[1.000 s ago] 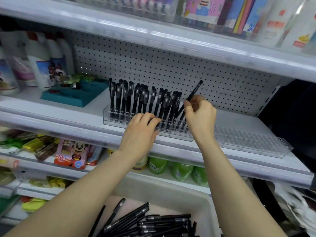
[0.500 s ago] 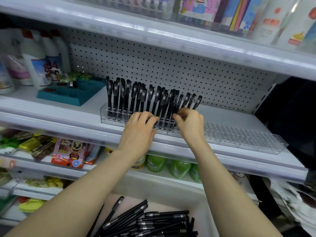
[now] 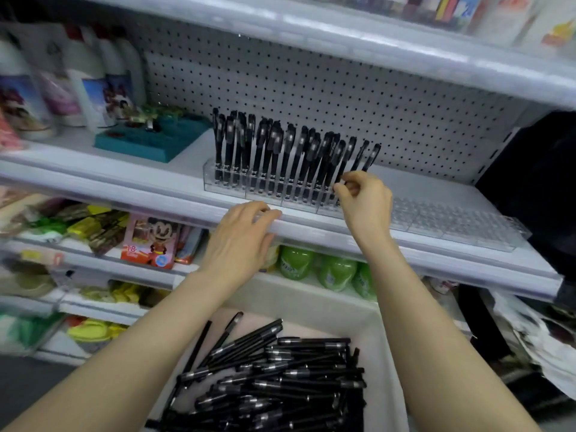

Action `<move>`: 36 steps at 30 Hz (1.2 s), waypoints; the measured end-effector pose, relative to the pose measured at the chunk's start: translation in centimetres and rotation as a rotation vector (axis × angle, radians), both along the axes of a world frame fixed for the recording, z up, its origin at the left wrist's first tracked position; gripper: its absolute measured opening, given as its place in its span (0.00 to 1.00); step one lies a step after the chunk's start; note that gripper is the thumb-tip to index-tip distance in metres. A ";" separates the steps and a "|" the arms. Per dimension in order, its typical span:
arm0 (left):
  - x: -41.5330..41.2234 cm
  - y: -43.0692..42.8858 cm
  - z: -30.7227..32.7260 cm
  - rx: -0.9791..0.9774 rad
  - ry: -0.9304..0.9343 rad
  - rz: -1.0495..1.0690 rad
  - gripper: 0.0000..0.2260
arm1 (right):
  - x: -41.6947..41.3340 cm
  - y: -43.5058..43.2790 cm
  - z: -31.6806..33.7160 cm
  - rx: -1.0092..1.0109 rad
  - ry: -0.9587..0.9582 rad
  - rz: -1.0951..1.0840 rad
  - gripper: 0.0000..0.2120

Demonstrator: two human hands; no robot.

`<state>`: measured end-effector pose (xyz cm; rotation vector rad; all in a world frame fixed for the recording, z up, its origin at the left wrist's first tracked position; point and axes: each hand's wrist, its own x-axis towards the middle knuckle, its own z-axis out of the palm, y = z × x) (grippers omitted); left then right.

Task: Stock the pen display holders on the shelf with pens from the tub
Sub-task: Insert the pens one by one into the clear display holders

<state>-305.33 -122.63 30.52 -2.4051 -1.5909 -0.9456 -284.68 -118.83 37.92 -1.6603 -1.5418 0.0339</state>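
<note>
A clear pen holder (image 3: 229, 186) on the middle shelf holds several upright black pens (image 3: 290, 151). My right hand (image 3: 366, 202) is at the holder's right end, its thumb and forefinger pinching the lower barrel of a black pen (image 3: 344, 165) standing there. My left hand (image 3: 241, 241) rests with relaxed fingers on the shelf's front edge (image 3: 311, 227) and holds nothing. To the right lie empty clear holders (image 3: 452, 218). Below, a white tub (image 3: 385, 335) contains several loose black pens (image 3: 280, 375).
A teal tray (image 3: 149, 141) and white bottles (image 3: 93, 79) stand at the shelf's left. A pegboard (image 3: 311, 88) backs the shelf. Green bottles (image 3: 327, 269) and a boxed toy (image 3: 152, 241) sit on the shelf below. Another shelf overhangs above.
My right hand lowered a pen into the holder's right end and stays at its base. My left hand slid back from the holder to the shelf's front edge.
</note>
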 end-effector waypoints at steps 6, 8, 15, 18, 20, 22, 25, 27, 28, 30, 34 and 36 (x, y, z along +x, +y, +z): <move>-2.5 -3.9 -6.1 -0.100 0.005 0.070 0.14 | -2.7 -8.1 -5.2 -0.122 0.029 0.179 0.04; -2.6 -4.7 -7.4 -0.102 0.057 0.058 0.18 | -3.9 -9.7 -8.4 -0.278 0.023 0.279 0.03; -2.2 -5.1 -7.4 -0.102 0.062 0.121 0.15 | -5.3 -11.0 -15.5 -0.572 -0.275 0.543 0.12; -2.2 -5.0 -7.5 -0.113 0.051 0.125 0.15 | -5.5 -10.9 -16.1 -0.594 -0.425 0.591 0.14; -2.3 -4.9 -7.5 -0.103 0.058 0.130 0.14 | -5.6 -10.8 -16.1 -0.579 -0.472 0.598 0.13; -2.2 -5.0 -7.5 -0.097 0.071 0.135 0.13 | -5.8 -10.7 -16.0 -0.567 -0.496 0.597 0.10; -2.2 -5.1 -7.5 -0.102 0.079 0.134 0.13 | -5.8 -10.8 -15.7 -0.561 -0.520 0.604 0.06; -2.2 -5.1 -7.5 -0.109 0.072 0.127 0.13 | -5.4 -11.1 -15.0 -0.577 -0.511 0.604 0.05; -2.2 -5.1 -7.5 -0.111 0.066 0.122 0.13 | -5.0 -11.2 -14.6 -0.580 -0.493 0.597 0.04; -2.1 -5.2 -7.3 -0.119 -0.006 0.104 0.16 | -3.9 -11.0 -13.7 -0.575 -0.390 0.563 0.05; -2.3 -5.3 -5.9 -0.157 -0.457 0.052 0.17 | -2.1 -10.6 -12.2 -0.554 -0.082 0.516 0.05; -2.1 -5.3 -5.2 -0.167 -0.503 0.017 0.18 | -2.1 -10.5 -11.9 -0.558 -0.003 0.536 0.05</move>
